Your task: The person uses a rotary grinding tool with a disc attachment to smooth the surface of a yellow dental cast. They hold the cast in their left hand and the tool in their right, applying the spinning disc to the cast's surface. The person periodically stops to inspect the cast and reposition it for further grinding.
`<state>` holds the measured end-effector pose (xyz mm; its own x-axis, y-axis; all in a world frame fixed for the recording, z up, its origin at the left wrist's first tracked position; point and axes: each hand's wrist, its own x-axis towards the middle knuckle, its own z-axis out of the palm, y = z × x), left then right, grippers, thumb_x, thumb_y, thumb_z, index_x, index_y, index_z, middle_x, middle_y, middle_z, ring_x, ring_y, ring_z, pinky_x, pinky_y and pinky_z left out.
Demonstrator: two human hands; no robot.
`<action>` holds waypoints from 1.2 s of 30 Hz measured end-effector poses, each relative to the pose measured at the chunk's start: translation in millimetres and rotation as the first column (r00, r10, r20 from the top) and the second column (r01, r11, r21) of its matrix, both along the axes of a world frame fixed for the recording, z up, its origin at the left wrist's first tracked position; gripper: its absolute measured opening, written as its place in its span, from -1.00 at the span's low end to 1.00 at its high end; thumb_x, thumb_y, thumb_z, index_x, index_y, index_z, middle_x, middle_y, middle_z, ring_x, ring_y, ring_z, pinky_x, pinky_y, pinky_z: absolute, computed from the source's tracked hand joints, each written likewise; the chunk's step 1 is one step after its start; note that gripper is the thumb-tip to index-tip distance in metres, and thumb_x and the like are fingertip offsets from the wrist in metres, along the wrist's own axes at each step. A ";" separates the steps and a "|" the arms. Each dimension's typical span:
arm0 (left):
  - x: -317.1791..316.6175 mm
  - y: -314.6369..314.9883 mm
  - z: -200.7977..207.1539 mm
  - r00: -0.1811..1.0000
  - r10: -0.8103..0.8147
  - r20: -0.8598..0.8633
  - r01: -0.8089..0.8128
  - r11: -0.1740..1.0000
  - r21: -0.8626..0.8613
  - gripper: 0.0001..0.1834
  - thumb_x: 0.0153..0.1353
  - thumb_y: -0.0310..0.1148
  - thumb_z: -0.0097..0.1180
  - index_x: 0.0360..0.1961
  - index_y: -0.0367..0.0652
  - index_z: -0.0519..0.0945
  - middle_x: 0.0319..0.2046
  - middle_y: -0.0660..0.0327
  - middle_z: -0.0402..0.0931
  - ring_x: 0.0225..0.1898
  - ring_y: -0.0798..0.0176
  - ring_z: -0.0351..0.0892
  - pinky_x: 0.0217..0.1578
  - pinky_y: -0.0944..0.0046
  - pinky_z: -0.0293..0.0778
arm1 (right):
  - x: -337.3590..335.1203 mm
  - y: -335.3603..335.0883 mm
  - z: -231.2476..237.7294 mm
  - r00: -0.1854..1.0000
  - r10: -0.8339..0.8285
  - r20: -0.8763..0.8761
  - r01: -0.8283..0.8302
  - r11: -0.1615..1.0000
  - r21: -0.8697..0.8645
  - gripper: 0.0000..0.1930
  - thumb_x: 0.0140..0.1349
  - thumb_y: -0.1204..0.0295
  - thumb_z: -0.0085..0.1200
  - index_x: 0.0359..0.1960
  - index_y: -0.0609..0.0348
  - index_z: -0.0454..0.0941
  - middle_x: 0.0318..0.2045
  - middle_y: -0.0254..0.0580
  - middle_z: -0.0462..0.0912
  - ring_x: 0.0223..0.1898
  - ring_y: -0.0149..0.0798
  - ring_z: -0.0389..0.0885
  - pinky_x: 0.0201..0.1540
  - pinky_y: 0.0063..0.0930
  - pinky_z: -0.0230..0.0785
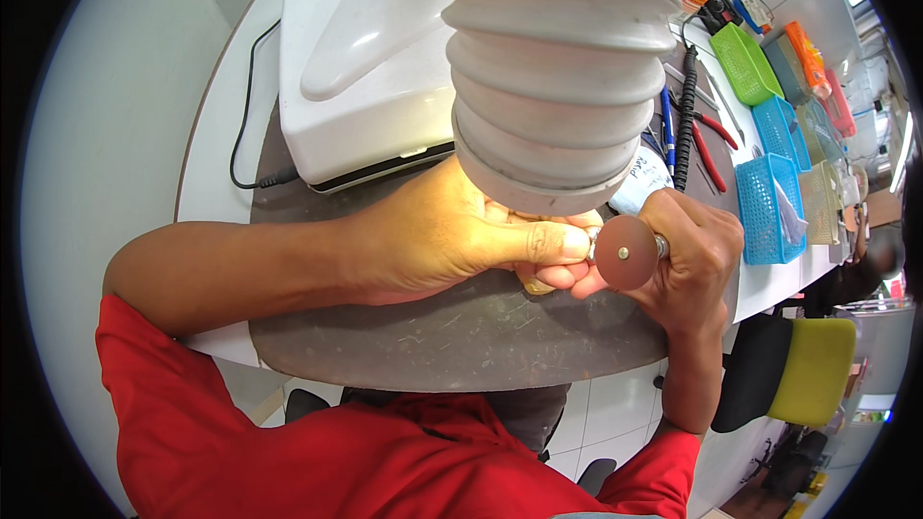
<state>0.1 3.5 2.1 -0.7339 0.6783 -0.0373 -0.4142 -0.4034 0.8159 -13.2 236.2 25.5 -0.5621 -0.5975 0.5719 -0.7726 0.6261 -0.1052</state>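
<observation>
two hands (461,231) (697,245), one disc (627,267), one hose (558,67)

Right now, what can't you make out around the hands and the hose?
All in the head view:
- Small silvery piece at the left hand: mostly hidden by its fingers and the brown disc.
- Rotary tool: handle mostly hidden by the right hand.
- White ribbed hose: top cut off by the upper edge.
- White box: right part hidden behind the hose.
</observation>
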 end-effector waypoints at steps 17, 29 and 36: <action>-0.9 -1.3 5.6 1.000 -0.019 -0.003 0.019 1.000 0.015 -0.72 0.34 -0.45 0.22 0.01 -0.35 0.53 -0.25 0.21 0.57 -0.31 0.46 0.50 -0.29 0.41 0.43 | -0.4 1.8 -1.1 1.000 -0.010 -0.024 0.009 1.000 -0.011 -0.26 -0.36 -0.18 0.55 -0.70 0.07 0.22 -0.77 -0.34 0.16 -0.78 -0.34 0.21 -0.70 -0.42 0.03; -0.9 0.3 -2.8 0.999 -0.018 -0.041 0.019 1.000 0.016 -0.77 0.33 -0.46 0.22 -0.05 -0.33 0.54 -0.28 0.23 0.56 -0.30 0.45 0.52 -0.28 0.41 0.45 | -0.7 3.6 -2.0 0.999 0.022 -0.038 -0.023 0.999 -0.039 -0.32 -0.30 -0.06 0.58 -0.68 0.08 0.26 -0.76 -0.33 0.19 -0.77 -0.33 0.22 -0.69 -0.40 0.04; 3.4 0.0 2.3 0.999 0.037 0.035 -0.040 0.995 0.091 -0.73 0.33 -0.46 0.23 -0.01 -0.34 0.51 -0.26 0.22 0.54 -0.27 0.43 0.53 -0.28 0.39 0.47 | 3.2 6.6 4.9 0.996 -0.085 0.029 0.087 0.994 -0.060 -0.25 -0.48 -0.17 0.55 -0.64 0.15 0.28 -0.71 -0.30 0.21 -0.69 -0.27 0.20 -0.62 -0.41 0.08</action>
<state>3.5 3.5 4.5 -0.7588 0.6514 -0.0009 -0.4234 -0.4922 0.7606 -10.0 242.8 30.5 -0.6251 -0.5106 0.5904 -0.7126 0.6820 -0.1647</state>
